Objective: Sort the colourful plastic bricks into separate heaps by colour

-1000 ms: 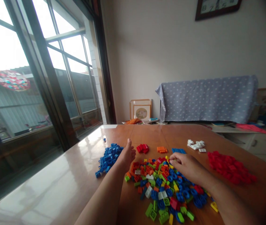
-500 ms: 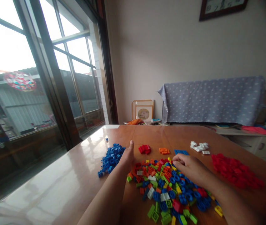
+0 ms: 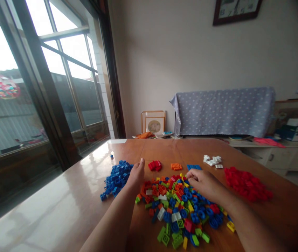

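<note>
My left hand (image 3: 136, 174) stands on edge between the blue brick pile (image 3: 117, 177) and a mixed-colour pile of toy bricks (image 3: 176, 206). Its thumb points up and away from the rest; the other fingers are mostly hidden. It is right against the blue pile's edge, and nothing shows in it. Over the far right edge of the mixed pile, my right hand (image 3: 200, 180) has its fingers curled together close to a few yellow bricks (image 3: 182, 175). Whether a brick sits between those fingertips is hidden.
Behind the mixed pile lie small groups of red bricks (image 3: 155, 166), orange bricks (image 3: 176, 166) and blue bricks (image 3: 194, 167). White bricks (image 3: 212, 160) and a red brick pile (image 3: 246, 183) are to the right. One small blue piece (image 3: 111, 156) lies far left on the table (image 3: 67, 199).
The view has swung slightly to the right, so everything appears shifted left. Both hands keep nearly the same pose and place by the piles.
</note>
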Demonstrator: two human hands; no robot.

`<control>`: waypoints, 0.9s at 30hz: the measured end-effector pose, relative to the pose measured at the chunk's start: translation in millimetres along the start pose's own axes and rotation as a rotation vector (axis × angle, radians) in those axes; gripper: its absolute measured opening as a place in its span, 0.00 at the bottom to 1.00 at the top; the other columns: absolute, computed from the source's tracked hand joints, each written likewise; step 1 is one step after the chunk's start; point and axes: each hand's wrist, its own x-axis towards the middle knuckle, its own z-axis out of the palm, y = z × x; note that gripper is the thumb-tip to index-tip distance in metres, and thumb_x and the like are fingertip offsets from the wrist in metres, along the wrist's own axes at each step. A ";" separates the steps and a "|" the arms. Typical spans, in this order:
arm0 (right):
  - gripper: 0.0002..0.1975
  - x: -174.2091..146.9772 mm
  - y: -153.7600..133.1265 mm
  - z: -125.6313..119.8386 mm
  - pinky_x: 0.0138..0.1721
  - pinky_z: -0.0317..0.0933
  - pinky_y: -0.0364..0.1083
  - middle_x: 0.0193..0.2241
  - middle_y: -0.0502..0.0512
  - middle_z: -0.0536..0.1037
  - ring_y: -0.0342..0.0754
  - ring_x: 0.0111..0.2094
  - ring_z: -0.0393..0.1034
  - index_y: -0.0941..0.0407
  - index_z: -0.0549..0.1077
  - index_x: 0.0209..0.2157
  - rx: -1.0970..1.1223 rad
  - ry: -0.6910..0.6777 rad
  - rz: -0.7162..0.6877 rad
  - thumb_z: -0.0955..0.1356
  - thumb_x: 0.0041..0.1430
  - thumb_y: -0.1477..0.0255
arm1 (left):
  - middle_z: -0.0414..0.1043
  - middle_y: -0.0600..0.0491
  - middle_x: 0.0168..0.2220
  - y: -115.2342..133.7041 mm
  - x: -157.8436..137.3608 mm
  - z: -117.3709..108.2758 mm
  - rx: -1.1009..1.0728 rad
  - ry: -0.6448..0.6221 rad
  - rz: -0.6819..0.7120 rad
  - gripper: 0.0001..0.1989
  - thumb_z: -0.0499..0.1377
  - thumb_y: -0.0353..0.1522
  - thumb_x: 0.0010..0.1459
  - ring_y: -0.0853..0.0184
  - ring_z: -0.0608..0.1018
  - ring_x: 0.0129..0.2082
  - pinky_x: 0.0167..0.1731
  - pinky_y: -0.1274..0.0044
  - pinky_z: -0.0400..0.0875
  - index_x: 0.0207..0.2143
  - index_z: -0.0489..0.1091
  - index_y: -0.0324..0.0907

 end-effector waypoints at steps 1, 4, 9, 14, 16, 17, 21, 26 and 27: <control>0.09 -0.5 -2.3 1.5 0.29 0.56 0.43 0.27 0.49 0.77 0.47 0.29 0.70 0.54 0.75 0.33 0.001 -0.003 -0.011 0.63 0.58 0.70 | 0.76 0.41 0.49 0.5 -3.1 3.5 0.039 -0.036 0.057 0.30 0.53 0.52 0.63 0.55 0.77 0.49 0.44 0.71 0.71 0.49 0.73 0.35; 0.08 -1.3 -8.2 7.3 0.31 0.56 0.43 0.28 0.50 0.77 0.47 0.30 0.70 0.54 0.75 0.33 0.002 0.007 -0.066 0.63 0.60 0.70 | 0.78 0.44 0.44 2.1 -16.3 17.2 0.199 -0.217 0.238 0.21 0.57 0.43 0.61 0.59 0.78 0.44 0.44 0.73 0.70 0.47 0.75 0.37; 0.08 -1.7 -12.7 12.0 0.35 0.58 0.44 0.32 0.52 0.78 0.48 0.34 0.71 0.54 0.75 0.34 -0.006 0.041 -0.099 0.64 0.60 0.70 | 0.77 0.46 0.43 7.9 -42.3 35.3 0.664 -0.339 0.538 0.12 0.61 0.41 0.57 0.54 0.73 0.49 0.46 0.69 0.66 0.37 0.79 0.44; 0.08 -2.2 -14.2 11.1 0.36 0.58 0.44 0.33 0.52 0.79 0.49 0.36 0.72 0.53 0.75 0.34 -0.009 0.039 -0.104 0.64 0.61 0.69 | 0.75 0.47 0.42 9.1 -48.3 40.2 0.879 -0.315 0.546 0.10 0.63 0.42 0.52 0.51 0.71 0.48 0.44 0.66 0.65 0.32 0.77 0.46; 0.08 -1.9 -14.7 11.7 0.36 0.58 0.44 0.33 0.52 0.79 0.49 0.35 0.72 0.53 0.75 0.33 -0.009 0.038 -0.104 0.64 0.61 0.68 | 0.75 0.48 0.43 8.5 -47.4 40.8 0.899 -0.307 0.532 0.10 0.63 0.42 0.52 0.51 0.71 0.48 0.44 0.66 0.64 0.32 0.77 0.46; 0.09 -1.7 -14.8 12.1 0.35 0.58 0.44 0.33 0.52 0.79 0.49 0.35 0.72 0.53 0.75 0.33 -0.008 0.036 -0.102 0.64 0.61 0.67 | 0.74 0.48 0.43 8.4 -47.2 41.0 0.905 -0.307 0.529 0.11 0.62 0.42 0.53 0.52 0.71 0.48 0.45 0.65 0.64 0.32 0.77 0.47; 0.08 -0.8 -13.9 13.1 0.36 0.58 0.44 0.34 0.53 0.79 0.49 0.36 0.72 0.53 0.75 0.34 0.003 0.044 -0.104 0.64 0.61 0.67 | 0.75 0.48 0.44 10.2 -49.2 41.7 0.921 -0.328 0.533 0.10 0.62 0.41 0.52 0.52 0.71 0.49 0.46 0.66 0.63 0.33 0.78 0.47; 0.09 0.0 -11.8 12.5 0.37 0.58 0.45 0.33 0.52 0.79 0.49 0.36 0.72 0.53 0.75 0.34 0.021 0.062 -0.122 0.64 0.61 0.68 | 0.75 0.49 0.43 14.5 -53.5 44.0 0.938 -0.307 0.539 0.08 0.61 0.38 0.52 0.52 0.71 0.49 0.46 0.66 0.63 0.32 0.78 0.47; 0.09 0.4 -11.6 12.3 0.36 0.58 0.45 0.33 0.52 0.79 0.49 0.35 0.72 0.53 0.75 0.33 0.024 0.062 -0.123 0.64 0.61 0.68 | 0.76 0.49 0.43 15.3 -54.2 44.6 0.939 -0.309 0.529 0.08 0.61 0.37 0.52 0.52 0.71 0.49 0.46 0.66 0.64 0.32 0.78 0.47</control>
